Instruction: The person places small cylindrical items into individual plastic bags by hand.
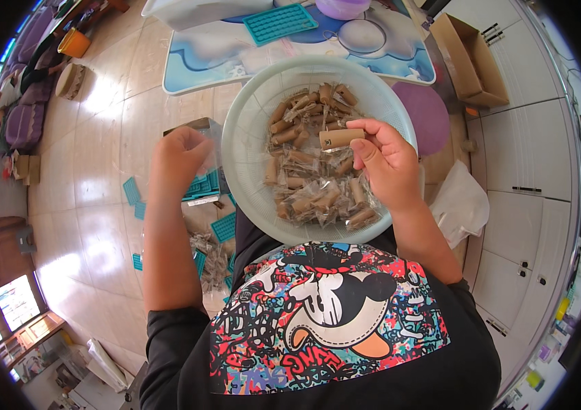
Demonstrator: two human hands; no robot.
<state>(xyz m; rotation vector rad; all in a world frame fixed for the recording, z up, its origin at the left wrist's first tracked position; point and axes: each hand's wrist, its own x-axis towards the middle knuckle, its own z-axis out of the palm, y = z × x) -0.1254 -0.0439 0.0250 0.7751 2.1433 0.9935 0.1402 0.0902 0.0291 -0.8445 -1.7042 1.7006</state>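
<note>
Between the thumb and fingers of my right hand point(393, 164) is a small brown cylinder point(340, 139) with a dark mark near one end. It is held over a large pale-green basin point(238, 147) resting on my lap. Inside the basin lie many similar brown cylinders point(302, 157), many of them in clear plastic wrappers. My left hand point(182, 160) is off the basin's left side, its fingers drawn together. What they hold, if anything, cannot be made out. Just beyond and below that hand stands an open box point(201, 124) with teal ridged trays point(203, 184) in it.
A table point(198, 61) with a blue cloud pattern stands ahead, bearing a teal tray point(280, 24) and a purple bowl point(342, 7). More teal pieces and clear wrappers point(214, 256) lie on the floor at left. A purple stool point(427, 119), white bag point(461, 205) and cardboard box point(469, 65) are at right.
</note>
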